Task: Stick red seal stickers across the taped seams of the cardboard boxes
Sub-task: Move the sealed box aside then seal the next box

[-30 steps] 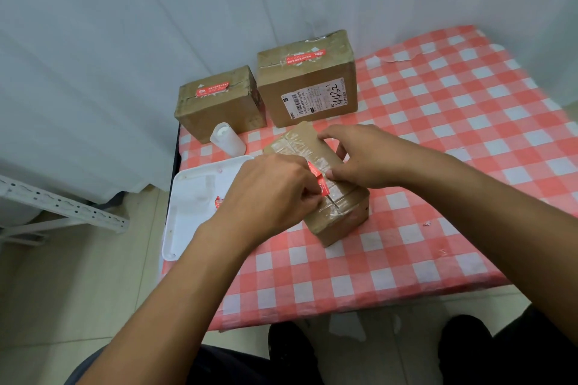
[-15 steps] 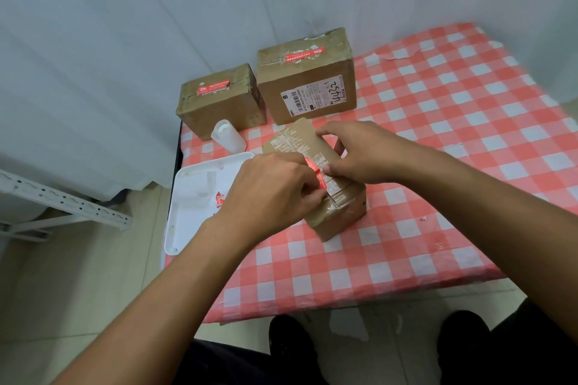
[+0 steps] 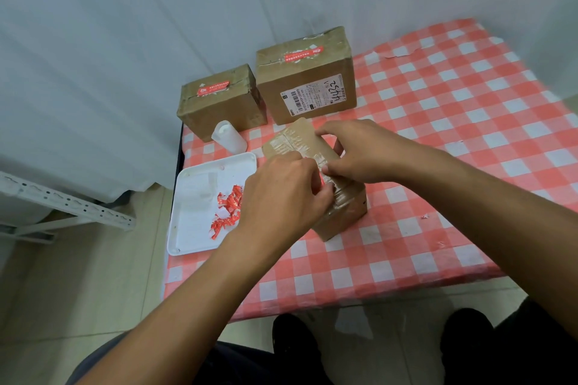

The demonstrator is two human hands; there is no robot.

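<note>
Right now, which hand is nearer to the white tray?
Left. The left hand is just beside the white tray's right edge; the right hand rests farther right, on the small box.

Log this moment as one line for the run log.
step: sealing near box | both hands pressing red sticker on tape | far boxes: two sealed

3 cardboard boxes, 1 tray, 1 bottle
</note>
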